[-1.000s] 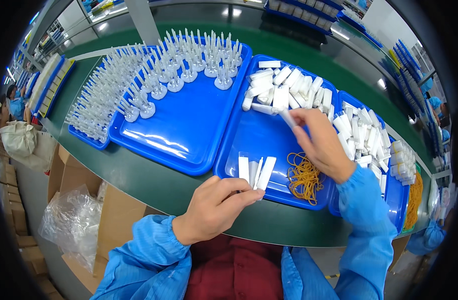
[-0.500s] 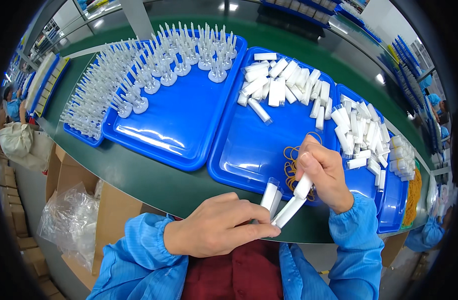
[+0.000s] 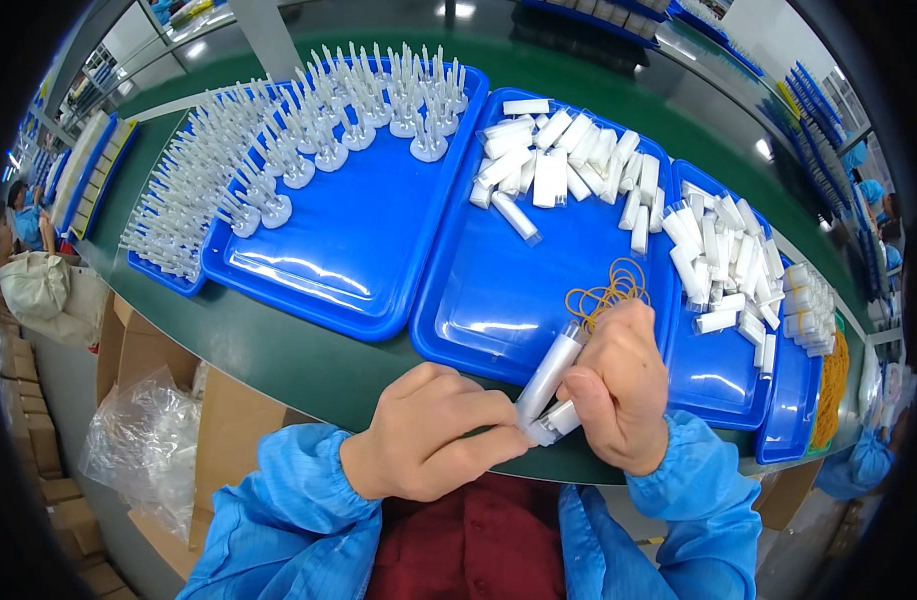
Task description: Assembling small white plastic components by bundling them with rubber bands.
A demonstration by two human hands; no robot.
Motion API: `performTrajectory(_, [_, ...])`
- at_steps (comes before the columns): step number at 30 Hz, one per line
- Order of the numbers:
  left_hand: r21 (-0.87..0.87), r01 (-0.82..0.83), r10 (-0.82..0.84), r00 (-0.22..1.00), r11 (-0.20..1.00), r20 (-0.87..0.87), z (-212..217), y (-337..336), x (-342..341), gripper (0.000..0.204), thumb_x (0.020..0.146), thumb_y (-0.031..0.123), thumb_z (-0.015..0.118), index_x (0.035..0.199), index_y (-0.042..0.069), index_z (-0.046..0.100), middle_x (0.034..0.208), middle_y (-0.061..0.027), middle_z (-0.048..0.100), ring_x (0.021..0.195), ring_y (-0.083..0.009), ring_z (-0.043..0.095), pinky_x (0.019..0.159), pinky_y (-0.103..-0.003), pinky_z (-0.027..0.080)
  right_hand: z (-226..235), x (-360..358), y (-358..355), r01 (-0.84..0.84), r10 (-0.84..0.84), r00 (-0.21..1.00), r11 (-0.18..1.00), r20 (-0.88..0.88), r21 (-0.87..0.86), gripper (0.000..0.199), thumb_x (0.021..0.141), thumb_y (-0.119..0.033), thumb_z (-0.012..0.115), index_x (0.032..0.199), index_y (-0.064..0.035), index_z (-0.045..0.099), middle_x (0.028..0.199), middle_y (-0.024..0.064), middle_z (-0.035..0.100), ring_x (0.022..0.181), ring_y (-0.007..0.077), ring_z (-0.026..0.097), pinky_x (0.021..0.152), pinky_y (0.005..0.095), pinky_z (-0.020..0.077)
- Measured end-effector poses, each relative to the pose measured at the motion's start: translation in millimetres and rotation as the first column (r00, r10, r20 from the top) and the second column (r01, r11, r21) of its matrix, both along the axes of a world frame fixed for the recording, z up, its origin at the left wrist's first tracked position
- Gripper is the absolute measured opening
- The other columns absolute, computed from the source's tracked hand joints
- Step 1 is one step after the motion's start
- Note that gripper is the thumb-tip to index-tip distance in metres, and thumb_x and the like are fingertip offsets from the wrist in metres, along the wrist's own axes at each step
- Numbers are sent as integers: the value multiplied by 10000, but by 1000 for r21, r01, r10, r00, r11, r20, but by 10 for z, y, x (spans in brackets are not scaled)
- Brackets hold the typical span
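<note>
My left hand (image 3: 433,430) is closed, its thumb and fingertips pinching the near ends of a few white packets in clear plastic sleeves. One packet (image 3: 552,370) slants up and away from the fingertips. A shorter-looking white packet (image 3: 561,418) runs into my right hand (image 3: 620,385), which is closed around it with curled fingers hiding its far part. Just beyond the right knuckles, a loose tangle of tan rubber bands (image 3: 606,290) lies on the blue tray (image 3: 468,290). More white packets (image 3: 548,178) are heaped along that tray's far side.
To the left, a blue tray (image 3: 323,265) bears clear plastic pieces (image 3: 328,150) with upright spikes. Further right are another tray (image 3: 713,385) of packets, banded bundles (image 3: 806,310) and a mass of rubber bands (image 3: 831,390). A cardboard box (image 3: 228,450) with plastic bags stands below at left.
My right hand has come left and nearer, closer to my left hand. The packets between the hands have shifted, one now slanting away, and more of the rubber bands shows.
</note>
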State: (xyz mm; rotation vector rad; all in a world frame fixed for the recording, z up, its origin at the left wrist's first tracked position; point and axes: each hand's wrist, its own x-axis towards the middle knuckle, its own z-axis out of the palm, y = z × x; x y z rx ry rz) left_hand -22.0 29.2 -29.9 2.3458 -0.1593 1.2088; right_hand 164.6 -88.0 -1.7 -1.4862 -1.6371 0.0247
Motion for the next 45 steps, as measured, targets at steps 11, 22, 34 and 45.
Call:
performTrajectory(11, [-876,-386,-895,434,-289,105,289,-113,-79,718,862,140,794,1434,9,381,1266,-113,577,1176,-176,584,1000,-340,490,80,-216,-167,-226,228,969,974,95,-26,417,689,-368,790,926,-48,668,941,95,627,827,285,594,829,426,433])
performTrajectory(22, [-869,-247,-665,738,-429,119,154,-452,-34,347,943,212,720,1205,21,595,1084,-46,628,1036,-107,602,889,-278,500,58,-408,-329,-113,135,988,963,75,-244,731,652,-247,794,1274,72,582,1225,209,643,1095,341,643,949,423,519])
performTrajectory(34, [-945,-167,-197,954,280,-227,89,-285,-83,327,789,-30,812,950,30,534,828,-112,673,763,-165,672,665,-299,545,27,507,31,371,-308,922,874,233,-313,101,843,-94,732,853,-57,637,851,86,594,837,267,546,771,377,407])
performTrajectory(45, [-980,98,-224,973,172,58,127,-158,451,203,842,24,777,836,43,576,854,-52,675,774,-89,618,684,-263,518,418,-107,-226,-288,123,435,958,-892,-8,116,910,-100,649,1005,-50,605,955,89,658,854,255,620,899,368,449])
